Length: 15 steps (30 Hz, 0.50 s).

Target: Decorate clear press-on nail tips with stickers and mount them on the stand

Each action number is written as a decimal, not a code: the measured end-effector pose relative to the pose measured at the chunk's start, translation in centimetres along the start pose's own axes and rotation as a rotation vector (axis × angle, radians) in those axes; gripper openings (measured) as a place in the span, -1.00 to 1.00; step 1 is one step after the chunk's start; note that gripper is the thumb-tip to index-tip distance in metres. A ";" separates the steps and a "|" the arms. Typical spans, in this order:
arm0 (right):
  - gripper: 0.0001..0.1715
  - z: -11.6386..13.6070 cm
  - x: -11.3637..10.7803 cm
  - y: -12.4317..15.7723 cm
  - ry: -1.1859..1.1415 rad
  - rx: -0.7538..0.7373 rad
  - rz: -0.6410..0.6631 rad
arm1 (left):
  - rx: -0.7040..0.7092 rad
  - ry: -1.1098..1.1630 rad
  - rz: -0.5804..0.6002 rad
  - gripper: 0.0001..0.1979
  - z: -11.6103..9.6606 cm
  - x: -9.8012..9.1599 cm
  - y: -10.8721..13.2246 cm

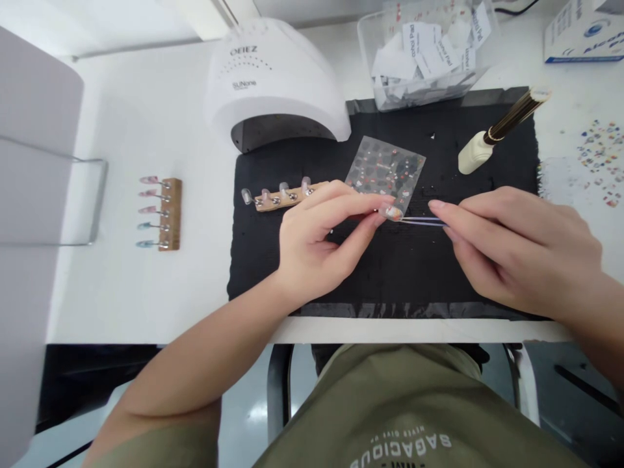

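My left hand (322, 244) pinches a decorated false nail tip (392, 212) between thumb and fingertips. My right hand (519, 250) is shut on slim metal tweezers (422, 221), whose tips reach the nail tip from the right. Just beyond the fingers of my left hand lies a clear sheet of nail stickers (385, 172) on the black mat (380, 276). Left of that sheet, a wooden strip (287, 197) holds several clear nail tips on metal pins, its right end hidden by my left hand.
A white SUNone UV nail lamp (273, 84) stands behind the mat. A clear bin of paper wipes (419, 58) and a capped nail brush (502, 133) lie at the back right. A wooden rack of painted nail tips (170, 214) sits on the white table (112, 292), left of the mat.
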State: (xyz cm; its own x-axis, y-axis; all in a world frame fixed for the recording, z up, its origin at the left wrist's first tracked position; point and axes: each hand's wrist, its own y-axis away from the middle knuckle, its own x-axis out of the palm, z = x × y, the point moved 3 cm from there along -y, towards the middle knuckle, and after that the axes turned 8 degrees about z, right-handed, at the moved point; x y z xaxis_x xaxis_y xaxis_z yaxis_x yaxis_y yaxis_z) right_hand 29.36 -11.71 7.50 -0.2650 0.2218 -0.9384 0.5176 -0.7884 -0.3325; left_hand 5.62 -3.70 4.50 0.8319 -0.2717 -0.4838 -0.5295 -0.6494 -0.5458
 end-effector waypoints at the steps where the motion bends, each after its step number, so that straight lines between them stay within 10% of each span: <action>1: -0.46 0.0 0.0 0.0 0.000 0.006 0.001 | 0.012 0.006 0.003 -0.77 0.0 0.0 0.0; 15: -0.58 -0.1 0.0 -0.1 0.010 0.002 -0.027 | 0.023 0.008 -0.023 -0.80 0.4 0.2 0.0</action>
State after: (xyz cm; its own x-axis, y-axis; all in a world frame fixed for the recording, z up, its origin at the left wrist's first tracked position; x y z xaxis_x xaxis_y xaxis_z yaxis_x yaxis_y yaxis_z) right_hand 29.43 -11.56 7.49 -0.2704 0.2488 -0.9300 0.5090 -0.7831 -0.3575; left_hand 5.67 -3.45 4.11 0.8453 -0.2623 -0.4656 -0.5136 -0.6391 -0.5725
